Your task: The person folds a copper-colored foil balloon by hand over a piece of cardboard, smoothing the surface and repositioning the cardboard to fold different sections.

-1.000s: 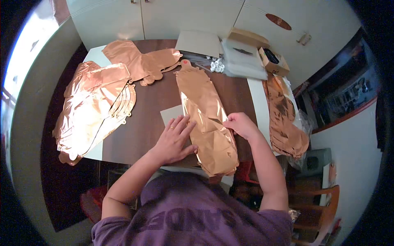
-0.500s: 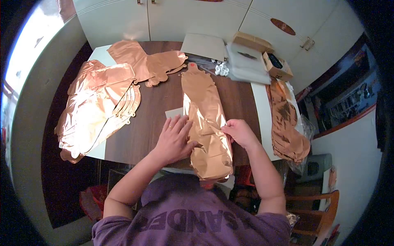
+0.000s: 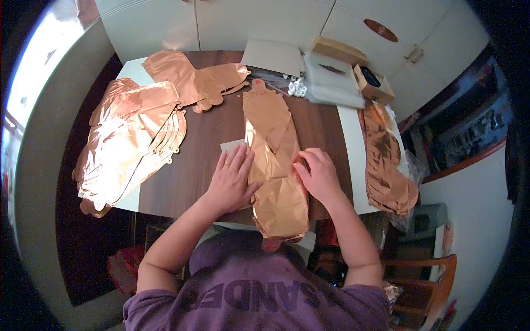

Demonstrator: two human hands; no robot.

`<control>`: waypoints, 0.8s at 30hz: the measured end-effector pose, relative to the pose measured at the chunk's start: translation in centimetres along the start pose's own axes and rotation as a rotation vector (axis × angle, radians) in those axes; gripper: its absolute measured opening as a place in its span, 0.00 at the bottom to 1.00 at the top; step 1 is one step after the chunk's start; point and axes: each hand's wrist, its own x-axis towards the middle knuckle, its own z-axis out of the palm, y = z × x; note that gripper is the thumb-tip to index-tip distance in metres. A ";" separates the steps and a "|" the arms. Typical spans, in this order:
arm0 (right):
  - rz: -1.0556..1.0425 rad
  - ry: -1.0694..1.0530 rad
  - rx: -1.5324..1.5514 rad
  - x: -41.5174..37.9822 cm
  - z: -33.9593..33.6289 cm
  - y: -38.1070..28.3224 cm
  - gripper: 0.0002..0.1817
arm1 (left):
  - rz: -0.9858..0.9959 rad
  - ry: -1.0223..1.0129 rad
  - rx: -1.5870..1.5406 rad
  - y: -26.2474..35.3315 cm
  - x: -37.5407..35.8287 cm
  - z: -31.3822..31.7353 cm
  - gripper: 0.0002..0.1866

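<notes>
A long, flat stack of copper-coloured foil balloons point(image 3: 270, 132) lies lengthwise in front of me, its near end reaching over the table edge by my shirt. My left hand point(image 3: 233, 174) lies flat along the stack's left side, fingers stretched forward and the thumb against the foil. At the right edge is my right hand point(image 3: 316, 175), fingers bent, with a small gap between thumb and forefinger; it seems to grip nothing. A pale card point(image 3: 233, 145) shows partly from beneath the left fingertips and the stack.
More flat copper foil balloons point(image 3: 130, 132) are piled at the left, with another group point(image 3: 196, 80) behind. At the right edge hangs a further foil bundle point(image 3: 386, 165). White rings point(image 3: 297, 89), a clear plastic pack point(image 3: 334, 80) and a small box point(image 3: 372, 85) sit at the back.
My right hand has loosened from the foil's right edge and shifted slightly forward. The foil there lies flatter and smoother. My left hand has stayed nearly in place.
</notes>
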 end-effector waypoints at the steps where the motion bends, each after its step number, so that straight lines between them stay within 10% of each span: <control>1: -0.027 0.006 0.018 0.1 0.4 -0.1 0.16 | -0.002 -0.007 0.006 -0.1 0.1 0.2 0.41; 17: 0.305 0.024 0.219 9.4 2.9 5.2 0.16 | 0.112 -0.133 0.023 0.3 0.5 0.8 0.44; 24: 0.797 -0.257 0.456 17.2 5.2 8.9 0.13 | 0.119 -0.138 -0.009 0.4 0.4 0.4 0.45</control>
